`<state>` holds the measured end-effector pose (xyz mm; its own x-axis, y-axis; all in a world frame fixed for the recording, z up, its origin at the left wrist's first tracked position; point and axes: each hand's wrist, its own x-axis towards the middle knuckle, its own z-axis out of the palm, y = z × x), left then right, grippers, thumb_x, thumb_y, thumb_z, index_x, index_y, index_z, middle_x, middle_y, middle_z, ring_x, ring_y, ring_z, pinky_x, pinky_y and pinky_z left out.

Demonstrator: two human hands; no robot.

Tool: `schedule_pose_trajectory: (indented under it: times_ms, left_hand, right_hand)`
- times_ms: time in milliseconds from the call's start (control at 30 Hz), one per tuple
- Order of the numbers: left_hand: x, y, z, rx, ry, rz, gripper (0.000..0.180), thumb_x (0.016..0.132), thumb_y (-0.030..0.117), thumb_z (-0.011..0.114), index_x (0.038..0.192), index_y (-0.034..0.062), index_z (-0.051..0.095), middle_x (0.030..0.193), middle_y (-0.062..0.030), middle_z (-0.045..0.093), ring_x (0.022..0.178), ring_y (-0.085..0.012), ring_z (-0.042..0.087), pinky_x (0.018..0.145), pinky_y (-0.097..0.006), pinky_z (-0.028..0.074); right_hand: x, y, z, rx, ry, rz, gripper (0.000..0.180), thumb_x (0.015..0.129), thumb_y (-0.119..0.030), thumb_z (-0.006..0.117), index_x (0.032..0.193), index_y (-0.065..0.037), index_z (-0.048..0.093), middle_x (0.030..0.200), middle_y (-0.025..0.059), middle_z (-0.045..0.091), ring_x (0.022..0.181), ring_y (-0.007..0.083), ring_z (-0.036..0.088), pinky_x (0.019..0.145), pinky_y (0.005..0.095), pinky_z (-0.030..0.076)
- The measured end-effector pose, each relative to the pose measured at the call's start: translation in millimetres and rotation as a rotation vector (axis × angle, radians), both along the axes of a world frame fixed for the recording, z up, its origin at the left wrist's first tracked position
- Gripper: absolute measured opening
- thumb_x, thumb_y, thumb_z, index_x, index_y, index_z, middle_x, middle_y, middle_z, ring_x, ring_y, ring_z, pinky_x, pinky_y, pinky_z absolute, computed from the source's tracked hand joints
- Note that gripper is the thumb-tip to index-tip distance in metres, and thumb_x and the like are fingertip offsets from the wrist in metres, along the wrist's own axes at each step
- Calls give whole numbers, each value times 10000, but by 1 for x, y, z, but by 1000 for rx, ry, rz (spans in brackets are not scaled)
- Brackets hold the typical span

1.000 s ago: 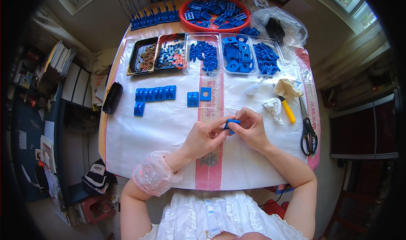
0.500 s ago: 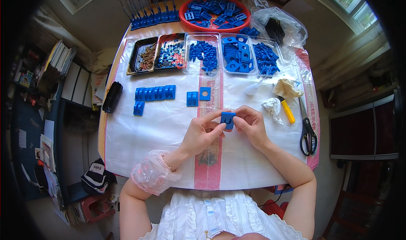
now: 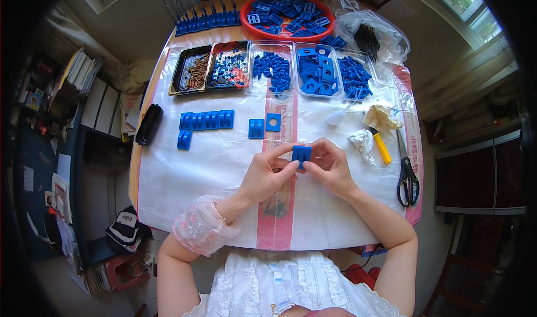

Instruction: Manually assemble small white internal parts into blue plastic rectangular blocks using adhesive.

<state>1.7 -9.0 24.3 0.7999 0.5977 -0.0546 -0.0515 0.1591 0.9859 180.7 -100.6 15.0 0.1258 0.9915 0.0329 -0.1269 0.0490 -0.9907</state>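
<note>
A small blue plastic plate (image 3: 301,151) with a raised middle is pinched between both hands above the near middle of the table. My left hand (image 3: 263,176) grips its left edge with thumb and fingers. On the opposite edge, my right hand (image 3: 334,173) also has its thumb and fingertips closed. Just beyond the hands lie a flat blue plate with a round hole (image 3: 269,128) and a ridged blue part (image 3: 256,129). Farther left sits a row of several ridged blue parts (image 3: 212,120), with a single one (image 3: 184,140) below its left end.
Clear and black trays hold screws (image 3: 197,71), small nuts (image 3: 230,65) and blue parts (image 3: 318,71). Behind them stands a red basin (image 3: 246,24) of blue pieces. At right lie scissors (image 3: 409,183), a yellow-handled tool (image 3: 382,148) and crumpled tissue (image 3: 362,142). A black case (image 3: 149,125) is at left.
The blue plate has turned slightly in my fingers, showing its raised middle differently. Both hands stay nearly in place, and the view has shifted a little.
</note>
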Motion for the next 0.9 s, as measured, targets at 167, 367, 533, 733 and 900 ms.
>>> schedule_pose_trajectory:
  times_ms: [167,367,533,733,900]
  left_hand:
    - [0,-1,3,46,18,3,398,930,25,590,1325,7,548,1074,-107,700,904,-189,718,705,-259,578]
    - [0,-2,3,20,33,-20,398,945,19,578,1340,11,537,1041,-95,701,893,-157,707,711,-237,555]
    - [-1,-1,4,40,49,-37,402,943,23,584,1340,-3,532,1035,-105,710,891,-166,712,713,-238,558]
    - [0,-2,6,14,49,-26,398,944,25,585,1337,-8,534,1025,-105,712,895,-170,712,710,-237,559]
    - [-1,1,-1,-24,30,-24,405,942,32,589,1340,-11,530,999,-104,716,874,-158,709,701,-236,558]
  right_hand:
    - [0,0,0,14,-23,-1,218,871,20,656,1067,10,561,962,47,625,818,64,588,729,233,524]
    - [2,-2,3,-81,2,-67,83,920,-51,628,979,-2,597,864,23,643,714,36,551,610,195,435]
    - [0,-2,4,-61,12,-74,65,937,-79,617,946,-15,608,798,-2,634,675,18,521,567,188,380]
    - [3,-2,-1,-80,42,-63,77,945,-90,613,947,-13,603,788,-6,627,666,16,516,553,189,376]
    - [-8,2,9,-1,-29,-93,123,965,-120,595,972,2,595,791,7,630,667,30,540,568,185,413]
